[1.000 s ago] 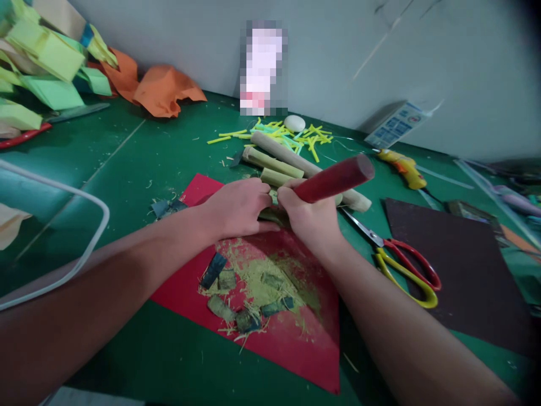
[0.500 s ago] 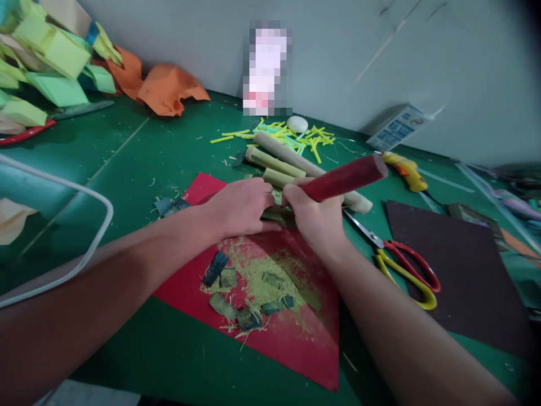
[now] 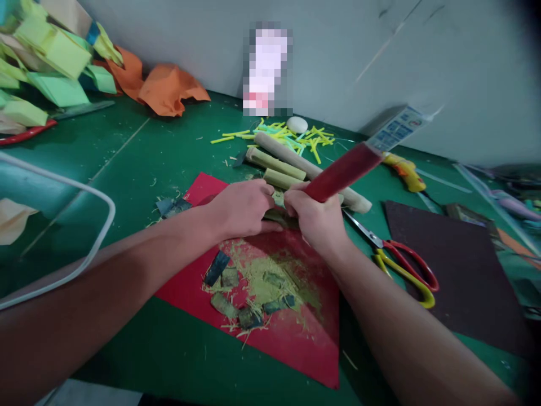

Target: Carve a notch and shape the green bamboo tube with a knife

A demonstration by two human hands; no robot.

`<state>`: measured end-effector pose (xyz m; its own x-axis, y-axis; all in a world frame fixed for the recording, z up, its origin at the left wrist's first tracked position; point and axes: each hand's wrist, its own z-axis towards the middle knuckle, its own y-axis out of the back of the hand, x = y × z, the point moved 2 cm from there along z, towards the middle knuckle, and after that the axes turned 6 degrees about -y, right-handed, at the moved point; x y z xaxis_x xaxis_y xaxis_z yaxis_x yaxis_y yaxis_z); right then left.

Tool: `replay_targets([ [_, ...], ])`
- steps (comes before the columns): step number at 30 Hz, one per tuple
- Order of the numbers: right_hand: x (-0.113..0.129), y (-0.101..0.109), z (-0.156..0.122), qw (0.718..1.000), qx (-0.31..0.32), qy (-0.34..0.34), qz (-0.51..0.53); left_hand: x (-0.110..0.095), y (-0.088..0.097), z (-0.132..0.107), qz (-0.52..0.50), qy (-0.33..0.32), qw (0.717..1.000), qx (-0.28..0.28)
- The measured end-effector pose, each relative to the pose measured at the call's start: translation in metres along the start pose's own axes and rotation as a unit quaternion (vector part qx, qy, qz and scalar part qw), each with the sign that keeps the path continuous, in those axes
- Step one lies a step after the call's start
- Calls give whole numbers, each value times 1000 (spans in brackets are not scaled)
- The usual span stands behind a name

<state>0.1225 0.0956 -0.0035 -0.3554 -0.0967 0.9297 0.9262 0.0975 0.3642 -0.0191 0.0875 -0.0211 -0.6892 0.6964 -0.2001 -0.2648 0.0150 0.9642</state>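
My right hand [image 3: 318, 221] is closed round a tool with a thick red handle [image 3: 343, 171] that points up and to the right; its working end is hidden under my fingers. My left hand [image 3: 240, 208] is closed over a short greenish bamboo piece [image 3: 274, 214], pressing it down at the top of a red sheet [image 3: 291, 338]. Below both hands the sheet carries a heap of yellow-green shavings [image 3: 270, 282] and several dark bark chips [image 3: 215, 269].
More bamboo sticks [image 3: 274, 163] and a pale wooden dowel [image 3: 296, 160] lie behind my hands. Red-and-yellow scissors [image 3: 401, 265] lie right, beside a dark board [image 3: 456, 270]. A yellow glue gun [image 3: 403, 169], yellow paper strips [image 3: 291, 135], and folded paper shapes [image 3: 46, 62] at far left.
The red handle has tipped higher, its far end rising up and to the right. My left hand stays pressed on the bamboo piece.
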Motion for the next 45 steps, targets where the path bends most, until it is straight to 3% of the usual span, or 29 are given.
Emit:
replay_targets([
  [4,0,2,2,999,-44,15,-12,-1,0,0,15,1,1000,-9],
  [12,-2,-3,4,999,-33,8,-18,-3,1,0,8,-5,1000,-20],
  [18,2,-2,-1,1000,-10,15,-24,-3,2,0,17,-13,1000,4],
  [23,2,2,-2,998,-66,14,2,-2,1,0,27,-13,1000,3],
  [32,-1,-2,3,999,-29,14,-12,-3,0,0,18,-16,999,-24],
  [40,-1,-1,0,1000,-26,0,1,-6,3,1,33,-7,999,17],
  [45,1,2,1,997,-69,16,2,-5,4,1,49,-5,999,20],
])
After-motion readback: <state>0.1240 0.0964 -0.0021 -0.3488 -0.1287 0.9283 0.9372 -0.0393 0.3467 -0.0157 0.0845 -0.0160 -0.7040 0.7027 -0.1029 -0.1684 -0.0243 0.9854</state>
